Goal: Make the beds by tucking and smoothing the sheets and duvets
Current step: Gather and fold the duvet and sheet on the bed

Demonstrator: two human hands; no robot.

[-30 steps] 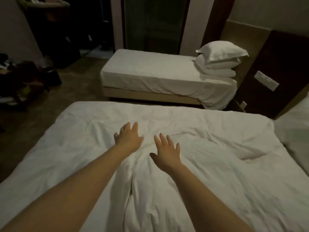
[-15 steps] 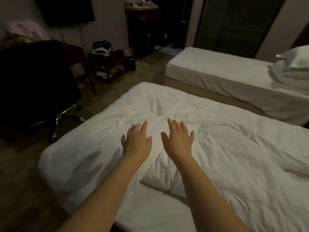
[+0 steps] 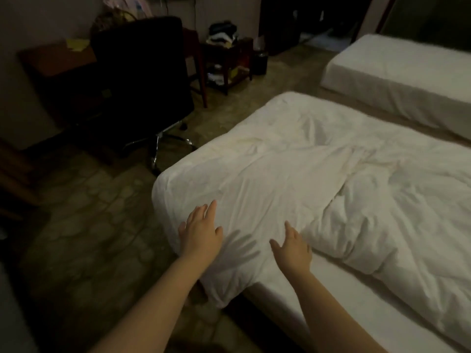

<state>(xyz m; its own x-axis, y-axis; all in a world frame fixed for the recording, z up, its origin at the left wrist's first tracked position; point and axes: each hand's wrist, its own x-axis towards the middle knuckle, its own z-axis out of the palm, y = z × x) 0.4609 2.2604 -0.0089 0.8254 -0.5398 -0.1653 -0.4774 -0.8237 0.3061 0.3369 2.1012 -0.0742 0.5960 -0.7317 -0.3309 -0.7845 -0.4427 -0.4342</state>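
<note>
Left hand (image 3: 201,238), right hand (image 3: 293,248): 2 grips released over rumpled white fabric duvet (image 3: 280,174); corner overhanging below left grip may slide off if shoved

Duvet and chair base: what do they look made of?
Duvet: soft white woven fabric with padded fill, probably cotton or a blend, matte. It creases finely and puffs into folds. Chair base: looks like polished or chromed metal, with bright glints along the spokes. The dim light leaves both uncertain.

Office chair (image 3: 142,80) crowds the open floor (image 3: 96,212) beside the bed (image 3: 331,296)
</note>
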